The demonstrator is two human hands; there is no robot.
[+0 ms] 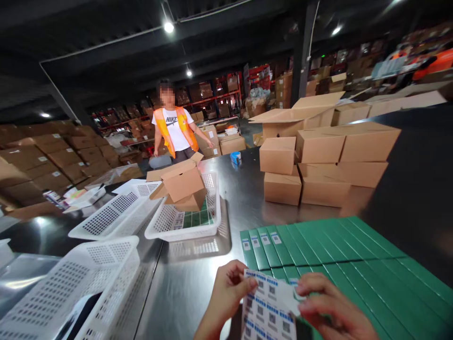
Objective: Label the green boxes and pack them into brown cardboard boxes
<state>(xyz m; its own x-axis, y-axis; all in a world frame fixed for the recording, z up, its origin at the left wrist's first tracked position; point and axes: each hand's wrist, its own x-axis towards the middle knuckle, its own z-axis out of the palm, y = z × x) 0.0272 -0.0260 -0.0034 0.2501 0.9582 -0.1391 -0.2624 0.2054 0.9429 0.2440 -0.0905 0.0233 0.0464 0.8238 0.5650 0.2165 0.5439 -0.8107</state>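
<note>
My left hand [226, 293] grips the left edge of a sheet of small QR-code labels [267, 309] at the bottom of the view. My right hand [329, 307] pinches a single label at the sheet's upper right edge. Just beyond both hands lie rows of flat green boxes [339, 255] on the steel table [244, 203]; the four at the far left carry white labels.
White perforated baskets [184, 222] sit left and centre, one holding a small open cardboard box [182, 184]. Closed cardboard boxes [318, 165] are stacked behind the green ones. A blue tape roll [236, 157] lies farther back. A person in an orange vest [175, 127] stands across the table.
</note>
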